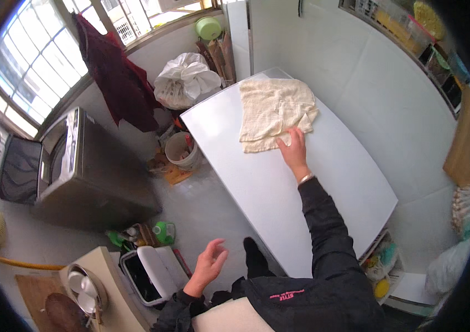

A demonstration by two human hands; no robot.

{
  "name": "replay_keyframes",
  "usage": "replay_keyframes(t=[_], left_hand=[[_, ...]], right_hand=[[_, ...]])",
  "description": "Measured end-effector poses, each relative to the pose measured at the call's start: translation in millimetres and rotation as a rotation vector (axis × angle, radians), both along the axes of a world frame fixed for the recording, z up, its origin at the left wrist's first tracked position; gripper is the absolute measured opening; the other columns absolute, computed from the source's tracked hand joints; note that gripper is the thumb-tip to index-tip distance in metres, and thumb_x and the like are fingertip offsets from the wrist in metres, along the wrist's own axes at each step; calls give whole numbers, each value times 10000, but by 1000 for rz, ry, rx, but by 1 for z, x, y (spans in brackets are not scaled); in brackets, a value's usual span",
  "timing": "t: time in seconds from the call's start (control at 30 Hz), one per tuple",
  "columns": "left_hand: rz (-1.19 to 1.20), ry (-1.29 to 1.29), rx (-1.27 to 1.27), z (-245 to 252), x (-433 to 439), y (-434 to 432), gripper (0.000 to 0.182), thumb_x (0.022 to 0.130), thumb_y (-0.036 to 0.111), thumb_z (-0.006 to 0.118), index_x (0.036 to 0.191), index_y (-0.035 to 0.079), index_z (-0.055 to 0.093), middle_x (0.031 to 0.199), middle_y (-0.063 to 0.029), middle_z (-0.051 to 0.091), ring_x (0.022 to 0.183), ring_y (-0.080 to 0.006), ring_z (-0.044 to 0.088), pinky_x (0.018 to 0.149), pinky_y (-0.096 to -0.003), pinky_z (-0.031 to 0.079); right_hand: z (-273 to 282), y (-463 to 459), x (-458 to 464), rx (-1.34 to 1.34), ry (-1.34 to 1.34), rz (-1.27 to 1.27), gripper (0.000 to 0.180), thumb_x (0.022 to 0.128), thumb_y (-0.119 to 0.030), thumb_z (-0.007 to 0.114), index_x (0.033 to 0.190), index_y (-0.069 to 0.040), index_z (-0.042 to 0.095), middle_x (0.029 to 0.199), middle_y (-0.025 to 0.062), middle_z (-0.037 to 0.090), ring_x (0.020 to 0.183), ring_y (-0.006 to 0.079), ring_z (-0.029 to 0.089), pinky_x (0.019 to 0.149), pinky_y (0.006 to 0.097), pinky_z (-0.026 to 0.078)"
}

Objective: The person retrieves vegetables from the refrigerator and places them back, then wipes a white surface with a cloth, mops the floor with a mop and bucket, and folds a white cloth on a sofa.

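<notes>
A folded cream cloth (274, 110) lies near the far end of a white table (260, 186). My right hand (295, 147) rests at the cloth's near edge, thumb and fingers spread on or just over it; whether they pinch the fabric cannot be told. Away from the table, my left hand (212, 261) hangs above the floor, fingers apart and holding nothing.
Left stands a top-load washing machine (102, 174) with its lid up. A white bucket (181, 151) and a stuffed white bag (187, 81) are beyond the table's left edge. Lower left are a bin (164, 269) and a counter (114, 286) with a metal pot (87, 290).
</notes>
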State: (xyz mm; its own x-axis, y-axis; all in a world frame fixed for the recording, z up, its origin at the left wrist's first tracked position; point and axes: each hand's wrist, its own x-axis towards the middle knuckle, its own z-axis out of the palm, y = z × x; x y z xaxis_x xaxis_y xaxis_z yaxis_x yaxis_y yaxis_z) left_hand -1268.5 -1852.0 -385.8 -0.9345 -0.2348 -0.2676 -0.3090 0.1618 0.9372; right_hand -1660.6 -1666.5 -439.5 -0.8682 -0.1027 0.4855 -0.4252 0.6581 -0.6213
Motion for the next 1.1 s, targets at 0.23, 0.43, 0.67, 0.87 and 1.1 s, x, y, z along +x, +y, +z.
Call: replay_keyframes(t=[0.23, 0.43, 0.67, 0.87, 1.1], left_hand=[[-280, 222, -394, 39, -178, -11, 593, 847, 80, 668, 1397, 85, 444, 1139, -155, 599, 1055, -281, 586, 914, -371, 473], [-431, 450, -639, 12, -328, -15, 680, 834, 123, 683, 1436, 62, 372, 1354, -226, 465, 1224, -391, 466, 1024, -439, 395], [-651, 422, -971, -22, -469, -26, 778, 818, 340, 713, 1477, 161, 341, 1503, -208, 329, 1348, -410, 356, 1099, -495, 309], [-805, 591, -1186, -29, -554, -33, 761, 815, 483, 673, 1452, 168, 402, 1402, -141, 463, 1211, -355, 470, 1020, -454, 376], [-996, 682, -915, -28, -534, -66, 466, 806, 329, 701, 1229, 167, 589, 1067, -97, 583, 934, -310, 606, 772, -405, 528]], right_hand=[[15, -7, -114, 464, -327, -90, 748, 747, -500, 734, 1357, -131, 507, 1457, 187, 363, 1328, 400, 339, 1080, 488, 323], [16, -1, -119, 464, -351, -107, 760, 763, -561, 700, 1388, -186, 487, 1414, 127, 411, 1282, 353, 358, 1047, 492, 331], [15, -4, -121, 414, -294, -238, 573, 800, -479, 702, 1287, -203, 575, 1268, 71, 497, 1168, 316, 457, 996, 463, 382], [4, -13, -118, 364, -184, -367, 444, 787, -395, 731, 1160, -183, 617, 1156, 57, 524, 1084, 294, 501, 949, 446, 404], [13, -30, -65, 372, -101, -277, 372, 726, -319, 767, 1032, -149, 640, 1029, 26, 548, 1001, 248, 532, 910, 403, 419]])
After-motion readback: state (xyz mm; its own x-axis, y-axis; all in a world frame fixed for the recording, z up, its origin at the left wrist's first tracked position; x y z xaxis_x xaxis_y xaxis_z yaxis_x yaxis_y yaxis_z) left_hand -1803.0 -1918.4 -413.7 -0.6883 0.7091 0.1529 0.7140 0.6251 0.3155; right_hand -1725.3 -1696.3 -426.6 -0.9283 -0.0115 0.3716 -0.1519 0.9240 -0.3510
